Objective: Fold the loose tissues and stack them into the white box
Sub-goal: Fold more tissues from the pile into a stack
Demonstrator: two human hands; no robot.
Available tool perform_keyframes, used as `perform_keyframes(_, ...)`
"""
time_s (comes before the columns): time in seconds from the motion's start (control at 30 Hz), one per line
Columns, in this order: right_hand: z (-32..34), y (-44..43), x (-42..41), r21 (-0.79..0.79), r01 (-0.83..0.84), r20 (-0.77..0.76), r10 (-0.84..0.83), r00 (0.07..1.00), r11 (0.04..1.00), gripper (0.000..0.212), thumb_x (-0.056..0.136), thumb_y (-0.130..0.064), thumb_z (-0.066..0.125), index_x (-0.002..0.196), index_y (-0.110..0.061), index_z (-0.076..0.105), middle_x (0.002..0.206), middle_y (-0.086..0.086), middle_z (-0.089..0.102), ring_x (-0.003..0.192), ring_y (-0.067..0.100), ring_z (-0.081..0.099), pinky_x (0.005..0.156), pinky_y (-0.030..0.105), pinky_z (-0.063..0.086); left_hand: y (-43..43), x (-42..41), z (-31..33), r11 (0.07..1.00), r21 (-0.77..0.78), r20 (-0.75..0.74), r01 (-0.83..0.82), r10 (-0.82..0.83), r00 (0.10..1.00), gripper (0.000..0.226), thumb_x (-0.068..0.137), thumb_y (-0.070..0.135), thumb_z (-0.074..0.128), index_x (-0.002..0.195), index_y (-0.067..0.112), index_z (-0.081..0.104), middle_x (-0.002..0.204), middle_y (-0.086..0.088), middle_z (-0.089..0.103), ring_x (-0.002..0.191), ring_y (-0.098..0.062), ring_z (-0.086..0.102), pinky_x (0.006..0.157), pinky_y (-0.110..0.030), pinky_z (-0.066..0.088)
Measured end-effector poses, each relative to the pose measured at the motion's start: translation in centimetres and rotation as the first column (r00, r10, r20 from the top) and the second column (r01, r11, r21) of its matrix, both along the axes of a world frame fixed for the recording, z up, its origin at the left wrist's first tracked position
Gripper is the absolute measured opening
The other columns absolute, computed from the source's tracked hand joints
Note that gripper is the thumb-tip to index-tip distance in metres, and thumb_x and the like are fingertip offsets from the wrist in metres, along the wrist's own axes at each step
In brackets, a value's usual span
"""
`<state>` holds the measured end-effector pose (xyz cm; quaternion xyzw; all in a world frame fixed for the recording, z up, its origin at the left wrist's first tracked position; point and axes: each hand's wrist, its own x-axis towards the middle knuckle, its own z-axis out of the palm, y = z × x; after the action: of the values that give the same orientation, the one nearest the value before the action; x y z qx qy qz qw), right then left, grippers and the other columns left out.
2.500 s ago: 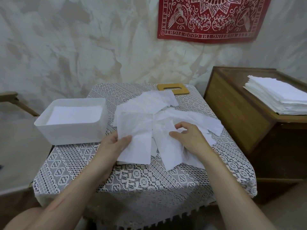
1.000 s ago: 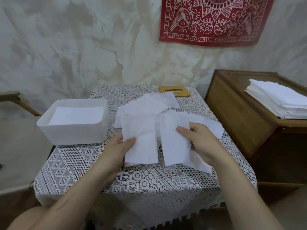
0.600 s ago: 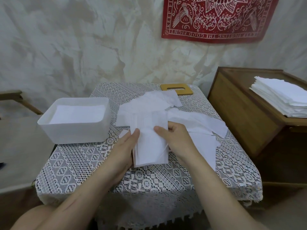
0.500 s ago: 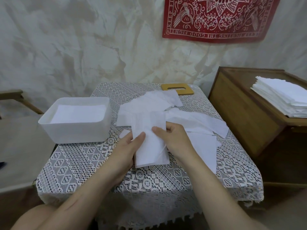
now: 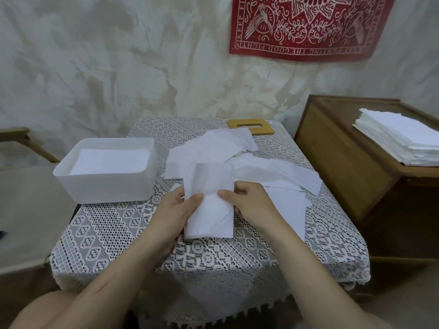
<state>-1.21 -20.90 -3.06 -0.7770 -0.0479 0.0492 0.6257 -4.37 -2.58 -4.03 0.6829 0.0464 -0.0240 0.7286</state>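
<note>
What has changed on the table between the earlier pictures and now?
The right hand carried its folded tissue leftward onto the one in the left hand; both hands now pinch the folded tissues together as one pile. The white box, the loose tissues and the wooden lid stayed as they were.

— Where is everything sitting?
— The folded tissue [image 5: 209, 217] is lying between my left hand [image 5: 175, 212] and right hand [image 5: 251, 205]. The loose tissues [image 5: 273, 174] are lying behind it; the box [image 5: 104, 188] is standing to their left on the table [image 5: 107, 233].
— And to the right?
— A tissue stack [image 5: 399, 138] is resting on the cabinet [image 5: 337, 162].
</note>
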Motion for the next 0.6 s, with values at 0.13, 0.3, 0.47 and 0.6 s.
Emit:
perform_keyframes(0.13, 0.0, -1.8, -0.2, -0.05, 0.076, -0.024, -0.077, 0.997, 0.996, 0.017, 0.095, -0.019, 0.07, 0.078, -0.015, 0.071, 0.064, 0.0, 0.067, 0.056, 0.012, 0.051, 0.057, 0.021, 0.039, 0.1, 0.2, 0.2, 1.0, 0.021, -0.021, -0.019, 0.019, 1.0, 0.014, 0.103, 0.014, 0.059, 0.111, 0.018, 0.07, 0.104, 0.001, 0.081, 0.095, -0.021, 0.077, 0.081, -0.04, 0.06)
perform_keyframes(0.3, -0.3, -6.9, -0.6, -0.383, 0.286, 0.082, -0.276, 0.958, 0.878, 0.013, 0.095, -0.034, 0.068, 0.086, -0.025, 0.072, 0.077, -0.005, 0.073, 0.076, 0.017, 0.064, 0.068, 0.031, 0.046, -0.2, 0.3, 0.7, 0.999, -0.029, -0.054, -0.02, 0.018, 0.998, 0.016, 0.105, 0.02, 0.057, 0.115, 0.016, 0.068, 0.1, 0.001, 0.081, 0.089, -0.019, 0.077, 0.067, -0.033, 0.059)
perform_keyframes(0.47, -1.1, -11.5, -0.4, -0.688, 0.375, 0.108, -0.423, 0.9, 0.621, 0.035, 0.092, -0.052, 0.064, 0.114, -0.024, 0.06, 0.112, -0.001, 0.067, 0.102, 0.026, 0.062, 0.078, 0.034, 0.046, -0.5, 0.1, 0.7, 0.998, -0.062, -0.066, -0.023, 0.019, 0.998, 0.021, 0.105, 0.02, 0.057, 0.123, 0.014, 0.066, 0.107, -0.001, 0.08, 0.099, -0.022, 0.076, 0.076, -0.038, 0.061)
perform_keyframes(0.6, -1.7, -12.5, -0.2, -0.722, 0.368, 0.089, -0.449, 0.889, 0.587, 0.048, 0.092, -0.055, 0.063, 0.125, -0.02, 0.057, 0.124, 0.005, 0.065, 0.112, 0.032, 0.06, 0.079, 0.036, 0.044, -0.8, 0.3, 0.6, 0.998, -0.059, -0.054, 0.013, -0.016, 0.998, 0.02, 0.105, 0.022, 0.056, 0.121, 0.017, 0.067, 0.11, -0.002, 0.079, 0.1, -0.023, 0.077, 0.077, -0.042, 0.061)
